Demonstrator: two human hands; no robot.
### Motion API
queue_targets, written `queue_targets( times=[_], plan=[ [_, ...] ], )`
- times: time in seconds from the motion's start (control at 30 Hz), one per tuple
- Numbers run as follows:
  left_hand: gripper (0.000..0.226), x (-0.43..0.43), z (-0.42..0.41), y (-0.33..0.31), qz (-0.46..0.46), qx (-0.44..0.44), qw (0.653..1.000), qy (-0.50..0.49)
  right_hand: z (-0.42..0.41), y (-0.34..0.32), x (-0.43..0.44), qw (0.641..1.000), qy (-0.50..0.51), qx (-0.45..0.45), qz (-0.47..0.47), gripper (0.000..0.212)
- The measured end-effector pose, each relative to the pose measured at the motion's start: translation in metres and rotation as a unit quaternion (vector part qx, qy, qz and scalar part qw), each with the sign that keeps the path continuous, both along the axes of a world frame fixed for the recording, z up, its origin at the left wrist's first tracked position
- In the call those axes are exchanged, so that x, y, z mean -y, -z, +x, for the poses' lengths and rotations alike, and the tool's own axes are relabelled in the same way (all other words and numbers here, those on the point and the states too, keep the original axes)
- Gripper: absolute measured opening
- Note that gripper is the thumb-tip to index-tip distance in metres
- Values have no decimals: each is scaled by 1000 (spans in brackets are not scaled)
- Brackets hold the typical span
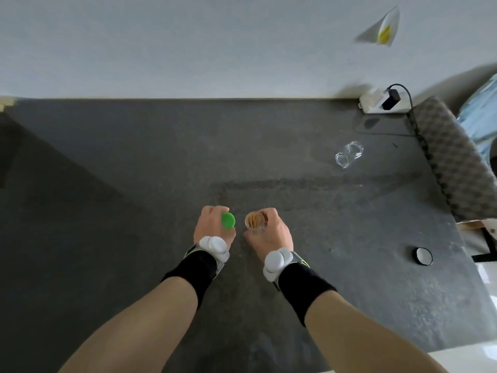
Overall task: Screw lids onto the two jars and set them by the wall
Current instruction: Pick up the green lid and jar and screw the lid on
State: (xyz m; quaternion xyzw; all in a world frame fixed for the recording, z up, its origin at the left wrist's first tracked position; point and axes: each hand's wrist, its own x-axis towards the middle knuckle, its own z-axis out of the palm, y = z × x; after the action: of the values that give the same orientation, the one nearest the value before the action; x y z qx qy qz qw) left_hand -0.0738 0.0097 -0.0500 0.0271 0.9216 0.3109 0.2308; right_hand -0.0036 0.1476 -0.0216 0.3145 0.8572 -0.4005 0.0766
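Note:
My left hand (212, 224) grips a round green lid (228, 220), tilted on edge between thumb and fingers. Just to its right, my right hand (271, 232) is wrapped around a small clear jar (255, 222) full of tan sticks, standing open on the dark counter (134, 184). Lid and jar mouth are a few centimetres apart, not touching. A second small round container with a black rim and white top (422, 256) sits near the counter's right edge. The white wall (188, 49) runs along the counter's far side.
A clear plastic blister piece (349, 154) lies at the back right. A white power strip with a black plug (380, 102) and cable sits by the wall corner. A patterned chair back (457, 162) stands off the counter's right side.

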Motion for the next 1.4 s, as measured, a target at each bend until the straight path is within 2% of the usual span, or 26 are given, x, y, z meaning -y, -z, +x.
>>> queue_targets(
  times=[0.1, 0.27, 0.37, 0.47, 0.63, 0.83, 1.13, 1.2, 1.33, 1.4],
  plan=[
    [54, -4, 11, -17, 76, -51, 995, 40, 3, -5, -1, 1000, -21, -6, -4, 31],
    [71, -5, 17, -35, 85, -84, 987, 103, 5, -11, -8, 997, -74, -1, 6, 38],
    [68, -9, 20, -45, 96, -47, 988, 115, 7, -9, -16, 996, -91, 20, 13, 46],
    [62, -18, 21, -56, 113, 1, 990, 90, 10, -13, -26, 993, -115, 20, 17, 44],
    [56, -32, 27, -70, 98, 31, 992, 75, 17, -22, -52, 983, -182, -11, 26, 37],
    [53, -48, 35, -76, 95, 34, 994, 49, 18, -31, -76, 967, -247, -20, 67, 44],
    [70, -62, 24, -79, 57, 72, 991, 96, 23, -43, -92, 955, -275, -29, 111, 47],
    [67, -62, 21, -80, 55, 86, 989, 104, 22, -45, -92, 952, -283, -30, 114, 47],
    [42, -61, 18, -83, 58, 110, 985, 116, 20, -48, -92, 947, -297, -27, 118, 48],
    [45, -61, 16, -86, 55, 108, 984, 129, 20, -49, -92, 949, -292, -27, 114, 49]
  ],
)
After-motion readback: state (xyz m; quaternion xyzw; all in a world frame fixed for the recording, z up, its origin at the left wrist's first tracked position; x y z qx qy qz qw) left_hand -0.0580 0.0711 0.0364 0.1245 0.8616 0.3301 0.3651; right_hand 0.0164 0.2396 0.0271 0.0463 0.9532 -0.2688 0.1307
